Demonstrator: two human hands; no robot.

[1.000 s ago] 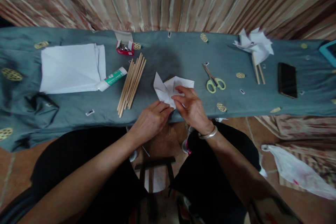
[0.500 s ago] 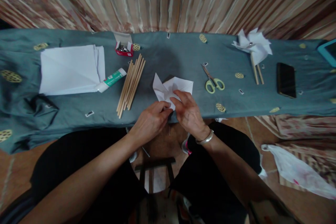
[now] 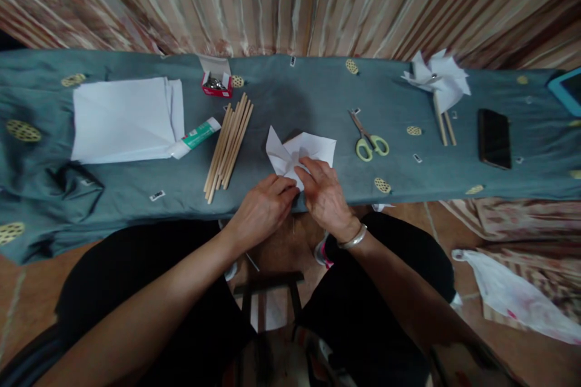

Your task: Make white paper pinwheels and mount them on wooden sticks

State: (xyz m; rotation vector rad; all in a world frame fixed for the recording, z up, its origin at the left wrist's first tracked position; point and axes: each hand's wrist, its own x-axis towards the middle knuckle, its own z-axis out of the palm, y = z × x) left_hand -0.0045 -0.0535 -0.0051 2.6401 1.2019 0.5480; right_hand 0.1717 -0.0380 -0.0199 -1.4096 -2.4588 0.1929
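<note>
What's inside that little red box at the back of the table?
The little red box stands open, its white flap up. Inside shows a heap of small shiny metal pieces, too small to tell what kind. Whatever lies under the top layer is covered.

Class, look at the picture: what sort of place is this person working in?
Probably a home craft table: a grey-green cloth-covered table before a striped curtain, bearing wooden sticks, green-handled scissors and a finished white paper pinwheel.
</note>
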